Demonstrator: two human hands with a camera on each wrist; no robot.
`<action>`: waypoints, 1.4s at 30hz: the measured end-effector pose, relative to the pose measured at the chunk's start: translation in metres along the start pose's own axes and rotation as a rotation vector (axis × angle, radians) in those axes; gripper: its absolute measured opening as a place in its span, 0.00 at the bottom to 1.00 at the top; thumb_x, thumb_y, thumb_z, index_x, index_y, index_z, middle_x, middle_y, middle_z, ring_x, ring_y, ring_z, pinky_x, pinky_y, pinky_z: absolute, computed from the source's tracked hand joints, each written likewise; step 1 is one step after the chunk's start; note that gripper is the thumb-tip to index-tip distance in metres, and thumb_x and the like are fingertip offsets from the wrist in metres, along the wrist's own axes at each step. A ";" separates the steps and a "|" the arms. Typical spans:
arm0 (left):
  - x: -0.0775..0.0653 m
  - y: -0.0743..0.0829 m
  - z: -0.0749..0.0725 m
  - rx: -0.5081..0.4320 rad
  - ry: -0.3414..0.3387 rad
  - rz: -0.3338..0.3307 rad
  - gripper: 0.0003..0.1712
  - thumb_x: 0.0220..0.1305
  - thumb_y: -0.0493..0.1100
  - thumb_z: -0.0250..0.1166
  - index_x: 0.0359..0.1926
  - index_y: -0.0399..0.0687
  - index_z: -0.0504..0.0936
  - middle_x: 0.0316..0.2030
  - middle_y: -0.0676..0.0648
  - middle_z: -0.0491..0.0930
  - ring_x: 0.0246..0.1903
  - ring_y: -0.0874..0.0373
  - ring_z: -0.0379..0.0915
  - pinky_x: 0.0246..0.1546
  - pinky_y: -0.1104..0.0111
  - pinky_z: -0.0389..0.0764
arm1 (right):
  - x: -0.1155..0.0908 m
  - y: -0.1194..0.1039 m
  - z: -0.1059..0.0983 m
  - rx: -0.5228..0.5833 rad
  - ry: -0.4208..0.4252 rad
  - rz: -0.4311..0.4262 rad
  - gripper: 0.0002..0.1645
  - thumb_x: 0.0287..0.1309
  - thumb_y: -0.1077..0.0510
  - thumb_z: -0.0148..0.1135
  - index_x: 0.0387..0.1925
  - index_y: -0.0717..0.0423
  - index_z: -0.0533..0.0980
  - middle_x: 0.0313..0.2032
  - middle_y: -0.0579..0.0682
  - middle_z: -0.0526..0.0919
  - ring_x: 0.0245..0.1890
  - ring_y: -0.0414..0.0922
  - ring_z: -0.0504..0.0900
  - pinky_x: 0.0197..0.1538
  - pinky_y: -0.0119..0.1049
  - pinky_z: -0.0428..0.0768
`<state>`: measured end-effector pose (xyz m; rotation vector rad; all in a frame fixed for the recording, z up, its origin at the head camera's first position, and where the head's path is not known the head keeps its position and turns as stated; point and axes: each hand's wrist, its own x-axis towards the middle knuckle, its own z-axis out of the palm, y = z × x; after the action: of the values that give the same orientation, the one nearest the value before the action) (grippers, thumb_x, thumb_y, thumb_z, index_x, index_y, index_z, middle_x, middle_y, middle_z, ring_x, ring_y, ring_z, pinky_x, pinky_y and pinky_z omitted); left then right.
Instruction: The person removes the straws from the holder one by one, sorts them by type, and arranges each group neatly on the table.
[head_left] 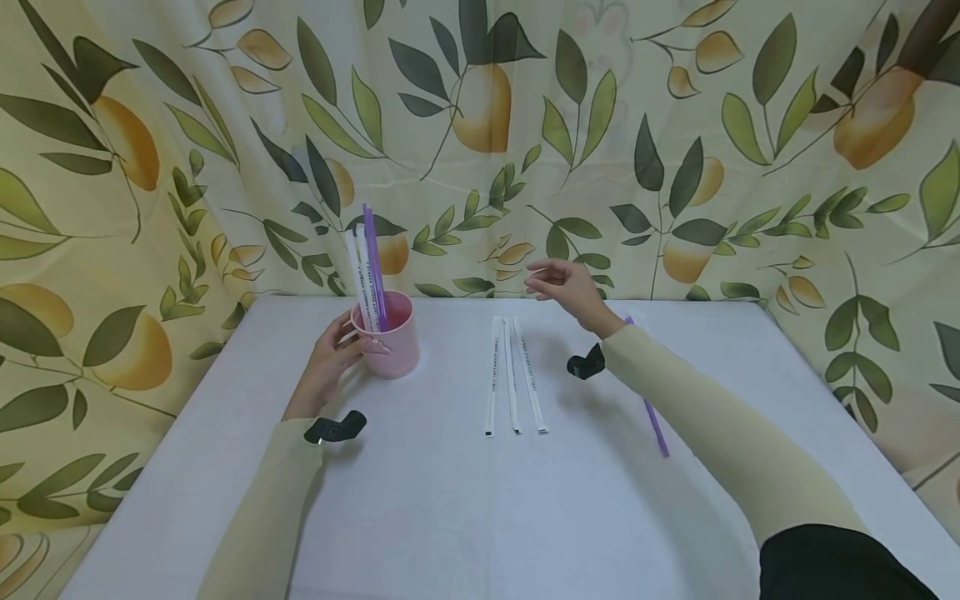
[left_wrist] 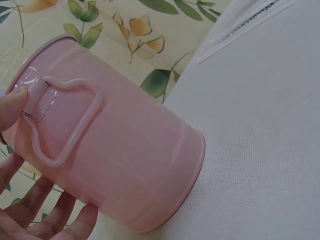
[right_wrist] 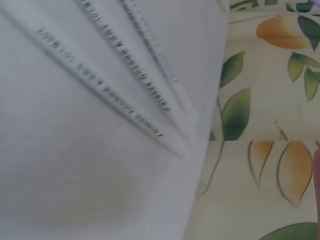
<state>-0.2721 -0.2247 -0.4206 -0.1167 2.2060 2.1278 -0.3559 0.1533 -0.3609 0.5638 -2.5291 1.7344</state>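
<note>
My left hand (head_left: 330, 362) grips a pink metal pail (head_left: 397, 354) at the left of the table. In the left wrist view the thumb presses by the handle bracket near the rim of the pail (left_wrist: 130, 140), and the other fingers lie along its side. White paper-wrapped straws (head_left: 362, 283) and purple straws (head_left: 376, 267) stand in it, leaning left. My right hand (head_left: 570, 287) hovers over the far part of the table, fingers loosely bent, nothing seen in them. Nearest to it are three wrapped straws (head_left: 512, 375), laid side by side; their printed wrappers (right_wrist: 120, 47) show blurred in the right wrist view.
A single purple straw (head_left: 656, 429) lies on the white table (head_left: 420, 500), partly hidden under the right forearm. Behind the table's far edge hangs a curtain (head_left: 495, 192) printed with leaves and fruit. Each wrist carries a black strap (head_left: 337, 427).
</note>
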 end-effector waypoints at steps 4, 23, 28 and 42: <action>0.000 0.000 0.000 0.003 0.005 -0.005 0.42 0.65 0.39 0.59 0.73 0.55 0.48 0.73 0.42 0.49 0.70 0.45 0.51 0.69 0.55 0.61 | 0.009 -0.014 0.006 -0.011 -0.005 -0.015 0.24 0.57 0.57 0.63 0.53 0.64 0.74 0.40 0.53 0.84 0.35 0.37 0.83 0.42 0.32 0.85; 0.001 -0.001 -0.002 0.015 -0.007 0.016 0.41 0.65 0.39 0.58 0.74 0.54 0.47 0.72 0.40 0.49 0.70 0.45 0.51 0.69 0.55 0.62 | 0.044 -0.070 0.039 -0.022 -0.097 -0.032 0.22 0.60 0.55 0.61 0.54 0.60 0.75 0.46 0.63 0.81 0.35 0.39 0.84 0.39 0.28 0.83; 0.001 -0.001 -0.002 0.006 -0.011 0.019 0.41 0.65 0.38 0.57 0.73 0.53 0.47 0.72 0.39 0.49 0.70 0.44 0.51 0.69 0.54 0.62 | 0.049 -0.079 0.050 -0.035 -0.127 -0.015 0.24 0.60 0.53 0.61 0.55 0.61 0.74 0.47 0.62 0.81 0.36 0.40 0.84 0.43 0.33 0.85; 0.000 -0.001 -0.002 -0.014 -0.010 0.026 0.42 0.64 0.37 0.58 0.73 0.51 0.48 0.72 0.39 0.50 0.70 0.44 0.51 0.69 0.54 0.62 | 0.066 -0.094 0.088 -0.045 -0.181 0.075 0.26 0.59 0.53 0.61 0.57 0.61 0.72 0.48 0.60 0.82 0.43 0.53 0.84 0.49 0.44 0.84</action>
<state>-0.2723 -0.2265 -0.4214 -0.0784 2.1998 2.1520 -0.3727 0.0253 -0.2958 0.6602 -2.7372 1.7186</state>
